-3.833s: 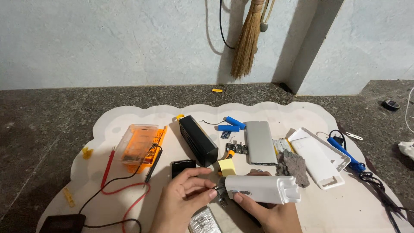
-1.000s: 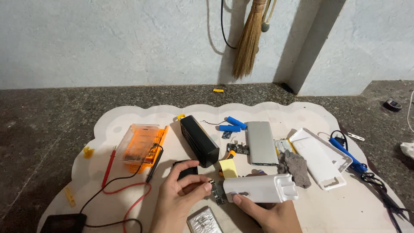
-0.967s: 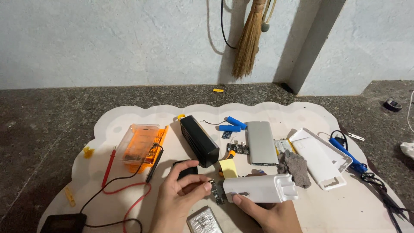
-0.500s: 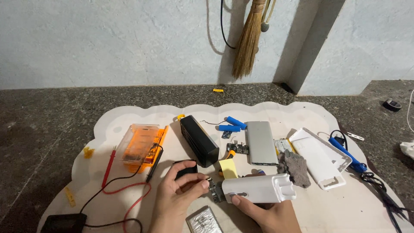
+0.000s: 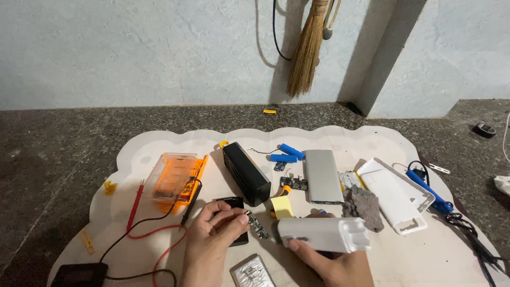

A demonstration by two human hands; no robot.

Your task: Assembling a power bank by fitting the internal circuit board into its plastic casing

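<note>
head view: steady pressure matters here, so the right hand (image 5: 332, 260) should keep the white plastic casing (image 5: 324, 234) level while the left hand (image 5: 212, 239) guides the small metal connector (image 5: 256, 225) pinched in its fingertips. casing is rounded, ridged at one end, held low over the pale surface (image 5: 175, 143).

Black box (image 5: 245, 173) lies between orange case (image 5: 172, 178) (left) and flat slab (image 5: 322, 176).
</note>
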